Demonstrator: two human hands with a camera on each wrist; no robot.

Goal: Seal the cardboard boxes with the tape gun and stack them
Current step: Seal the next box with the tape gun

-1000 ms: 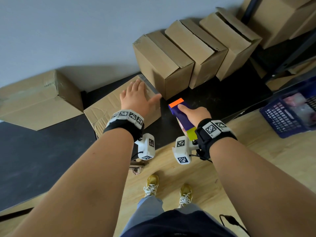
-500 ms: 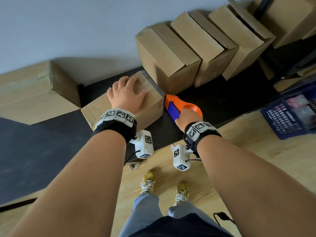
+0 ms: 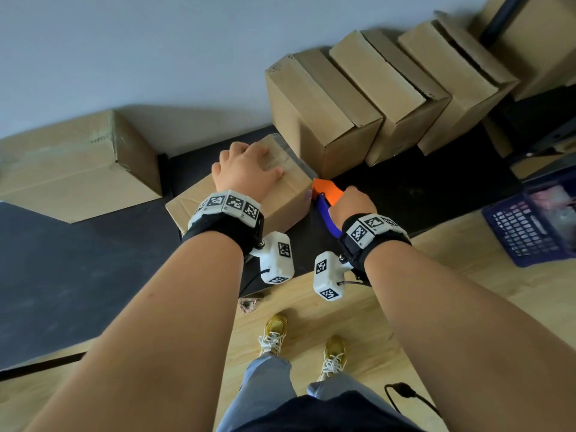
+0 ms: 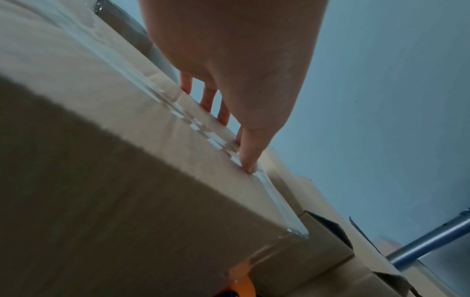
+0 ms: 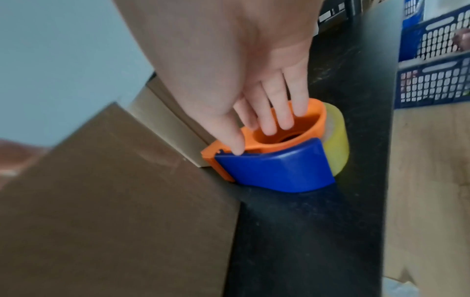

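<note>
tape gun (image 3: 325, 198) slid down box (image 3: 280, 210) end, right hand (image 3: 352, 204) gripping.

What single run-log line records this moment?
step: taping box end | left hand: presses cardboard box top | right hand: grips tape gun at box's right end

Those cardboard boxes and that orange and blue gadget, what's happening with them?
A person is taping a cardboard box shut on a dark mat. The left hand presses flat on the box top, where clear tape already runs along the seam. The right hand holds the tape gun with its orange nose against the box's end face, at the end of the strip. Three more boxes lean in a row against the wall behind.
</note>
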